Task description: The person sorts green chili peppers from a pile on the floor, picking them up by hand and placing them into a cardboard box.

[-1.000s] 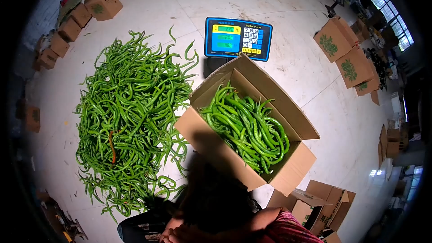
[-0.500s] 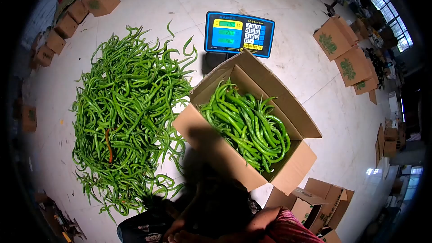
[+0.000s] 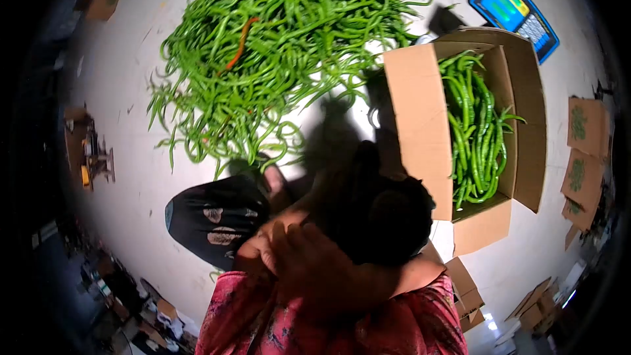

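My right hand (image 3: 292,250) lies across my left forearm (image 3: 286,217) with its fingers curled over it. The left forearm reaches forward into deep shadow, and the fingers of my left hand are hidden there. Dark patterned cloth (image 3: 220,220) covers my knee beside the arms. Ahead is a large heap of long green chili peppers (image 3: 296,33) on the floor, one red pepper (image 3: 242,43) among them. To the right, an open cardboard box (image 3: 419,125) holds more green peppers (image 3: 476,131); neither hand touches it.
Behind the box stands a blue-framed scale display (image 3: 513,10). Cartons with green prints (image 3: 578,125) line the right side, and open cartons (image 3: 463,289) lie at lower right. Mixed clutter (image 3: 131,309) runs along the lower left. Pale floor tiles (image 3: 125,131) lie left of the heap.
My view has tilted down and turned, so heap, box and scale appear higher and further right. My crossed arms and red sleeves now show more fully. The peppers look undisturbed.
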`<state>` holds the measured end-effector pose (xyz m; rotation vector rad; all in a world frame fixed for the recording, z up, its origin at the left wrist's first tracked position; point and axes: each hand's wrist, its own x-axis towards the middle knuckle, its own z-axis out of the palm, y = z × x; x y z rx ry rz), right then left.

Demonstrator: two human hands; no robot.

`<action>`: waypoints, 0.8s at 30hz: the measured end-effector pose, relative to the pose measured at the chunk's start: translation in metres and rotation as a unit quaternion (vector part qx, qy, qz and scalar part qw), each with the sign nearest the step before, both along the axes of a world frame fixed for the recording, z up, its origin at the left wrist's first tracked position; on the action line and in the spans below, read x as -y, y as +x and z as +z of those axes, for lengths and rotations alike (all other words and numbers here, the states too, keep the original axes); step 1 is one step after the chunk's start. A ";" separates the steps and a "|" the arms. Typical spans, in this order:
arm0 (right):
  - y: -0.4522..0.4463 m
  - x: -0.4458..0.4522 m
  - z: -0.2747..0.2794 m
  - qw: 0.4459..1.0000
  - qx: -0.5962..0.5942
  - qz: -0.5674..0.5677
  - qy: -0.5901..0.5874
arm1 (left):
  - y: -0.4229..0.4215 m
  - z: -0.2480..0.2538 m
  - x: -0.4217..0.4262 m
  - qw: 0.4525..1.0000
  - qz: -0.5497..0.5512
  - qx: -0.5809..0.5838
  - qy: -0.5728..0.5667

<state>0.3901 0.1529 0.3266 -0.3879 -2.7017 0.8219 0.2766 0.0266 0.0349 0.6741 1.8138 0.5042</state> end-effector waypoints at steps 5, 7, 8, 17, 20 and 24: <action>-0.006 0.042 -0.026 0.991 0.030 0.060 0.117 | 0.010 -0.018 -0.051 0.997 -0.019 -0.010 0.072; -0.012 0.036 -0.016 0.988 0.072 0.099 0.095 | 0.003 -0.021 -0.049 0.995 -0.008 -0.042 0.092; -0.014 0.034 -0.015 0.987 0.084 0.108 0.083 | -0.003 -0.022 -0.044 0.992 0.001 -0.071 0.104; -0.034 0.043 -0.052 0.988 0.112 0.047 0.091 | -0.106 -0.060 -0.020 0.880 -0.122 -0.459 0.022; -0.039 0.042 -0.055 0.985 0.145 0.064 0.071 | -0.119 -0.090 -0.013 0.847 -0.191 -0.496 -0.002; -0.043 0.043 -0.057 0.980 0.164 0.081 0.077 | -0.116 -0.114 -0.004 0.838 -0.122 -0.489 0.208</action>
